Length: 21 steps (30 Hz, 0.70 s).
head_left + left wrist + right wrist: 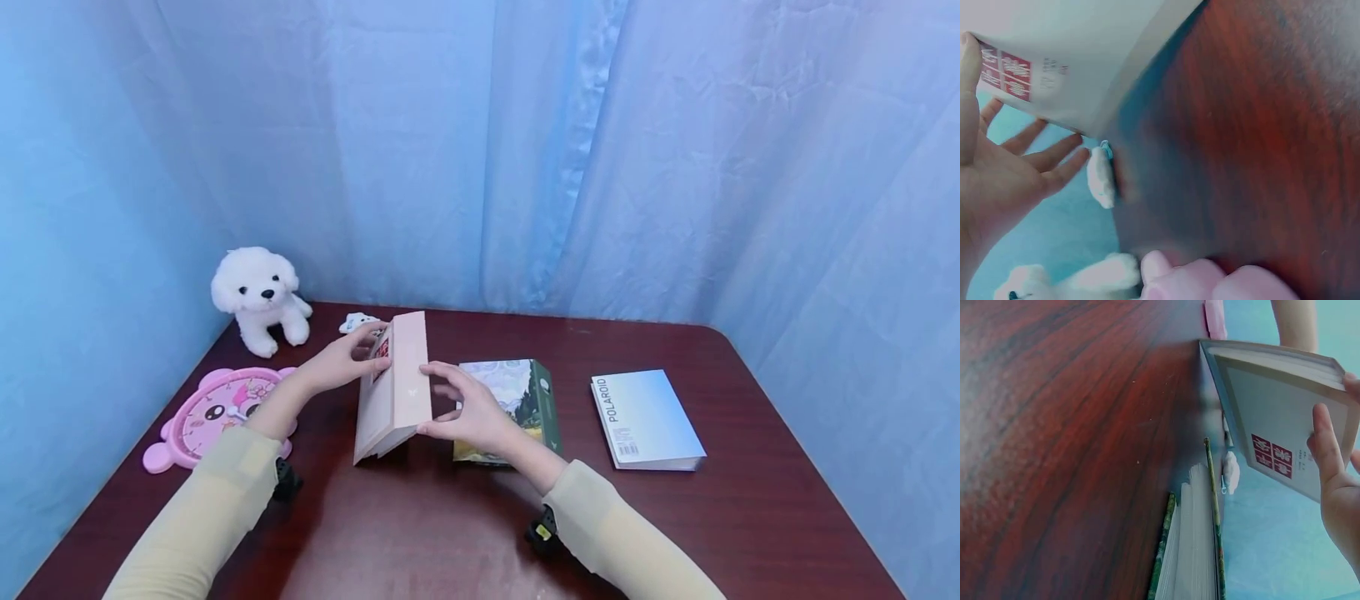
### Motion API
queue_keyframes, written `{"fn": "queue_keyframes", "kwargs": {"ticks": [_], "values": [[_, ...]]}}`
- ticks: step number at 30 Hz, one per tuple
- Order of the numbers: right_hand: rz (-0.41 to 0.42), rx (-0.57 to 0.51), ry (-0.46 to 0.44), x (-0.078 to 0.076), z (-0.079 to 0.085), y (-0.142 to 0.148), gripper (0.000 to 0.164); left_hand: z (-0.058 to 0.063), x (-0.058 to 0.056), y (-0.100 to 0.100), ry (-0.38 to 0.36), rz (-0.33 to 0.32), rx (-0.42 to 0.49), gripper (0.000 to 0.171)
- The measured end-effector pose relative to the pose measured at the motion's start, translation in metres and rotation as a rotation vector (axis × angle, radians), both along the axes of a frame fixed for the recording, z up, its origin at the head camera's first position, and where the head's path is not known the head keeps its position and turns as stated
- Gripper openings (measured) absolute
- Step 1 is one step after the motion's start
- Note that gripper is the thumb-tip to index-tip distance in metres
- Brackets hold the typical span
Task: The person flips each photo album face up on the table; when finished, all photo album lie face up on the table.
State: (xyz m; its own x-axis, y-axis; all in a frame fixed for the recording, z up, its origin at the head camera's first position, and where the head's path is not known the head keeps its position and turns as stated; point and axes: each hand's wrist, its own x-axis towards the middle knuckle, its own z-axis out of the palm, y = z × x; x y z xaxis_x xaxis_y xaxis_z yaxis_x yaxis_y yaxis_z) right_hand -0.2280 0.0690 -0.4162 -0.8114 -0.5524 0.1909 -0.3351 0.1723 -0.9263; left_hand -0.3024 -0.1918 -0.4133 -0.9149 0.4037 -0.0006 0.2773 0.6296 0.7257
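Note:
A pale pink hardcover book (412, 375) with red square lettering stands tilted above the table, its spine toward the head camera. My left hand (339, 363) grips its left cover near the top, thumb on the front and fingers at the far edge. My right hand (480, 414) holds the spine side, thumb at the lower corner and fingers higher up. In the right wrist view the book's pages (1279, 360) show along one edge. A book with a painted landscape cover and green spine (546, 404) lies just behind my right hand, partly hidden by it.
On the right lies a blue-white POLAROID album (652, 425). A white plush dog (258, 296) sits at the back left, with a pink toy clock (198, 417) in front, partly covered by my left arm. A small white item (356, 322) lies near the back edge. Curtains (420, 150) surround the table.

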Motion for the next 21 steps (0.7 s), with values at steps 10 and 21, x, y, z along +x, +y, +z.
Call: {"fn": "queue_keyframes", "kwargs": {"ticks": [10, 21], "values": [[0.033, -0.031, -0.024, 0.015, 0.019, -0.003, 0.075, 0.019, 0.0, 0.004, 0.175, -0.052, -0.05, 0.063], [0.056, -0.096, 0.02, 0.018, 0.023, -0.01, 0.075, 0.04, 0.001, 0.006, 0.072, -0.049, 0.069, 0.055]]}}
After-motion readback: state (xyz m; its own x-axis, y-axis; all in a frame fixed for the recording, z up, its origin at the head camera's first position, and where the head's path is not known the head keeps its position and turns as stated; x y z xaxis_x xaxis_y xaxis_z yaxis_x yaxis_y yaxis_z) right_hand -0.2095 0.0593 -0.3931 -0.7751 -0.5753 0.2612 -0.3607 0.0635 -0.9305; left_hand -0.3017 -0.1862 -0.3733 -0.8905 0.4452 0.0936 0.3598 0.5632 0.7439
